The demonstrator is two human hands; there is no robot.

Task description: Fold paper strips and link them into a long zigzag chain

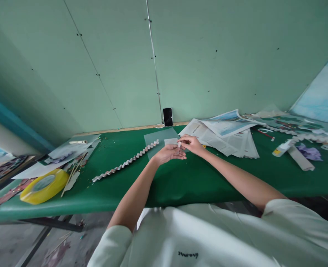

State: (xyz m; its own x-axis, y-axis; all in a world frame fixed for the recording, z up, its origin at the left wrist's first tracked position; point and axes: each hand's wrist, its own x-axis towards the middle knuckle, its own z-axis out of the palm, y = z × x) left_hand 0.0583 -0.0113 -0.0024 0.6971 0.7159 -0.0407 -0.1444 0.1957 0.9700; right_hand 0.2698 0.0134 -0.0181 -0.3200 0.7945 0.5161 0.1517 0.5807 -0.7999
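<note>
Over the middle of the table, my left hand (169, 154) is turned partly palm up and holds a small folded strip of white paper (179, 145) by its fingertips. My right hand (191, 143) pinches the same strip from the other side, its fingers closed. A zigzag chain of folded paper (127, 162) lies slantwise on the table to the left of my hands. Just behind them are a translucent sheet (152, 139) and a small white piece of paper (170, 141). The finer folds of the strip are too small to make out.
A phone (167, 116) leans on the wall behind the green table (197, 178). Newspaper sheets (244, 144) lie right of my hands. Farther right are a glue bottle (281, 148) and purple crumpled paper (310, 152). A yellow tape roll (32, 192) and thin sticks (72, 174) lie left.
</note>
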